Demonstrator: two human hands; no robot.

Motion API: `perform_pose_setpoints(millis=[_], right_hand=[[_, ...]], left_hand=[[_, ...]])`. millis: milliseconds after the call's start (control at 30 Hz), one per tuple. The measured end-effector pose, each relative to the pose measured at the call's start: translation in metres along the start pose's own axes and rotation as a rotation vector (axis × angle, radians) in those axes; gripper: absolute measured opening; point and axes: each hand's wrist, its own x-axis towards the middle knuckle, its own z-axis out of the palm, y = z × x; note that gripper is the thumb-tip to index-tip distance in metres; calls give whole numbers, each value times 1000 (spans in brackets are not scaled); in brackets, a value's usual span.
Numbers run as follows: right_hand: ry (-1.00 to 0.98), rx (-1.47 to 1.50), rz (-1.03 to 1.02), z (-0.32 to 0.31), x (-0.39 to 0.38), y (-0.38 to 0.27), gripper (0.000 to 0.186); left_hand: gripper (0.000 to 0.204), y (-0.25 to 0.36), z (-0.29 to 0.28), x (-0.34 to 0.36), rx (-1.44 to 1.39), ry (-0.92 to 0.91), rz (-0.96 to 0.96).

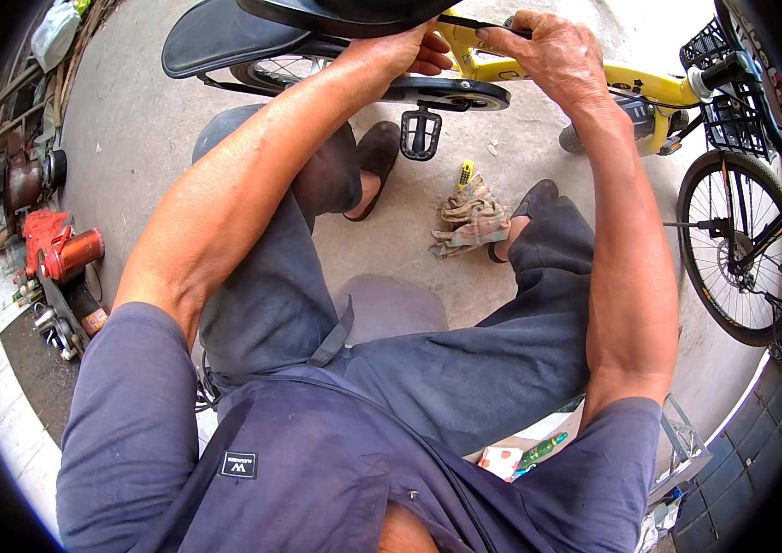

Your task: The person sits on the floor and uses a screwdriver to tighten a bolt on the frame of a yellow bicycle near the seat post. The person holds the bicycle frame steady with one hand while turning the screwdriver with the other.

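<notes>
While the wearer sits astride the near side, the yellow bike (658, 88) stands across the far edge, partly out of view. R hand (559, 57), far right of centre, grips a thin black strip (479, 23) by the yellow tubing; fingers closed on it, thumb laid along it. Strip's exact kind n/c. L hand (405, 53), left of it, sits under the black saddle (354, 17); fingers part-curled, tips partly hidden, so cannot tell whether anything is held.

Handling (judged): bike prob. heavy & rigid, apt to roll or tip if pushed off-balance; best hold is bare frame tubing, clear of the pedal (420, 134), which may spin. Strip appears light, poss. flexible; hold nr. its end, w/ a firm pinch. Saddle looks smooth, so poss. slippery under a loose palm.

Surroundings: black rear pad (225, 41), far left; crumpled cloth (476, 219) on floor betw. the feet, yellow tool (466, 173) at its far end. Spoked wheel (740, 253) at right; red jack-like unit (73, 253) at left, well apart from the bike.
</notes>
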Motion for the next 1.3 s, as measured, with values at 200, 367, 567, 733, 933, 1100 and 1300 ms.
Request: perform_pose_setpoints(millis=[200,367,567,733,933,1100,1300], right_hand=[[-28,-84,-40,-1,-2,2,35],[-34,-29,-65,-5,-2,0,32],[-29,22,-75,-6,-5,6,30],[-62,20,-51,2,-6,8,32],[-77,111,-31,27,-9,24,37],[-180,271,8,55,-7,23,44],[-356,547,250,87,-3,18,48]], left_hand=[[50,3,3,-4,-48,-7,41],[49,3,2,-6,-61,-7,46],[46,9,6,-13,-112,-22,40],[45,3,3,-11,-154,-21,67],[45,4,6,-12,-161,-11,82],[45,0,5,-9,-127,46,36],[39,4,9,-16,18,92,145]])
